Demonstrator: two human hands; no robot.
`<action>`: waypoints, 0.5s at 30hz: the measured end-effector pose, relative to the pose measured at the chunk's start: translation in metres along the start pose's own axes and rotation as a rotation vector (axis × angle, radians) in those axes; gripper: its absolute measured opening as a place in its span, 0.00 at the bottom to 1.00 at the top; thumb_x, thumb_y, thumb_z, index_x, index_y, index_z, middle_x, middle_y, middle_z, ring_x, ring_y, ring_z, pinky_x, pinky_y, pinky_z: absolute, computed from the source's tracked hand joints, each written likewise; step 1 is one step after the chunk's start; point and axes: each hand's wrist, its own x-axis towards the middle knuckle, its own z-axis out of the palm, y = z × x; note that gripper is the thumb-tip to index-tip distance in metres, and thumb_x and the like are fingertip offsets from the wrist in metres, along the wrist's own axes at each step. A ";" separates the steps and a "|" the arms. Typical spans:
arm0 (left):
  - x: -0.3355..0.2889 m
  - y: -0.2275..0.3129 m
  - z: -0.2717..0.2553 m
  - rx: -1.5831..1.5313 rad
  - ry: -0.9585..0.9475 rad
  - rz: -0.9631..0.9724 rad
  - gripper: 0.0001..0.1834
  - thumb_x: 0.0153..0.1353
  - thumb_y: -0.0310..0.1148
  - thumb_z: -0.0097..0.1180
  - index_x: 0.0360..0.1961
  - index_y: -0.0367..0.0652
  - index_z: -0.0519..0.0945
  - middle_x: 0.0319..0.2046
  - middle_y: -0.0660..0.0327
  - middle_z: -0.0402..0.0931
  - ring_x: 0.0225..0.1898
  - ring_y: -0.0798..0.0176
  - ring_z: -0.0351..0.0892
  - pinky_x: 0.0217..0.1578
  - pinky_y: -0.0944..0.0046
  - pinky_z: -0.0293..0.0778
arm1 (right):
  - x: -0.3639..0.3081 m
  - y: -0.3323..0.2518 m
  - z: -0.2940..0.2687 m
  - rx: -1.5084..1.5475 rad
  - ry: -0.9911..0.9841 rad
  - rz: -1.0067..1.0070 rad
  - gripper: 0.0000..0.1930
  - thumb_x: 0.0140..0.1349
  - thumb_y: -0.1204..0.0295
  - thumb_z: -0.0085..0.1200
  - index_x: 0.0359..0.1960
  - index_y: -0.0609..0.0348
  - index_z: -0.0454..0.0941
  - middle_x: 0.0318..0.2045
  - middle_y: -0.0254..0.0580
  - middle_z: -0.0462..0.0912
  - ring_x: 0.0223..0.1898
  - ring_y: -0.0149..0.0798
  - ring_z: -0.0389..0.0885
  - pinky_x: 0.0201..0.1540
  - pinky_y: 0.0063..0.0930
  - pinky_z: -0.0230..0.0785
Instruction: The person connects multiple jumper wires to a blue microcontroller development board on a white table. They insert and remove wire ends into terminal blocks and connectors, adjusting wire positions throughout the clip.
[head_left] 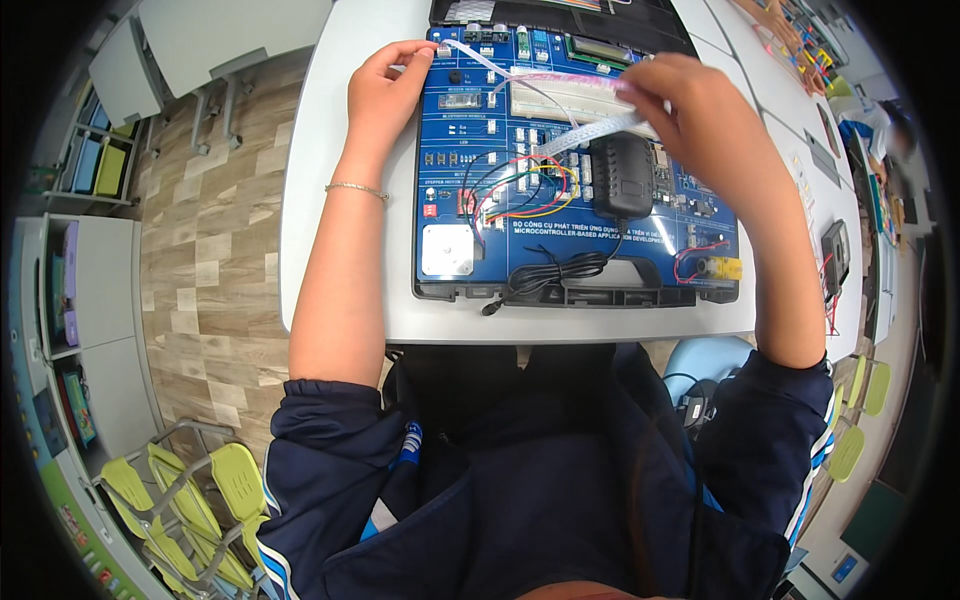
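A blue microcontroller training board (600, 255) lies in an open black case on the white table in front of me. At its upper left corner, my left hand (393, 78) pinches the end of a thin pale ribbon cable (476, 54) beside a small white socket. Over the board's upper right, my right hand (690, 105) is closed, with a pinkish ribbon cable (570, 80) running into its fingers; the fingertips are partly hidden. Below that hand, a wider whitish ribbon cable (590, 132) slants across the board. A white breadboard (545, 100) sits beneath the cables.
A black power adapter (621, 175) rests on the board, its coiled cord (555, 272) near the front edge. Coloured jumper wires (525, 185) loop at its left. A yellow motor (720, 267) sits at the lower right. Green chairs (190, 500) stand at the floor's left.
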 end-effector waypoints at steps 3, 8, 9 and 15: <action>0.001 -0.002 0.001 -0.017 0.000 0.016 0.11 0.62 0.39 0.59 0.42 0.49 0.86 0.32 0.70 0.81 0.25 0.75 0.73 0.28 0.73 0.71 | 0.014 0.039 0.009 -0.114 0.115 -0.016 0.08 0.61 0.71 0.60 0.39 0.60 0.82 0.32 0.43 0.80 0.31 0.43 0.80 0.37 0.34 0.71; 0.000 0.002 0.000 0.001 0.001 -0.011 0.11 0.62 0.40 0.59 0.41 0.49 0.86 0.32 0.69 0.81 0.26 0.75 0.74 0.28 0.73 0.71 | 0.029 0.038 0.005 -0.099 0.101 0.185 0.06 0.60 0.73 0.58 0.35 0.62 0.82 0.37 0.46 0.78 0.37 0.47 0.80 0.42 0.36 0.73; 0.001 0.002 0.000 -0.006 0.001 -0.022 0.11 0.62 0.40 0.59 0.41 0.49 0.86 0.32 0.69 0.81 0.26 0.75 0.74 0.28 0.73 0.72 | 0.024 0.051 0.011 -0.073 0.133 0.140 0.07 0.61 0.73 0.59 0.37 0.62 0.83 0.36 0.42 0.79 0.35 0.40 0.81 0.39 0.31 0.72; -0.001 0.004 0.000 0.012 0.002 0.006 0.11 0.62 0.40 0.59 0.41 0.50 0.87 0.31 0.69 0.81 0.27 0.74 0.75 0.29 0.72 0.71 | 0.020 0.008 0.008 0.721 -0.055 0.217 0.11 0.57 0.67 0.67 0.37 0.61 0.86 0.27 0.36 0.86 0.30 0.26 0.81 0.34 0.21 0.71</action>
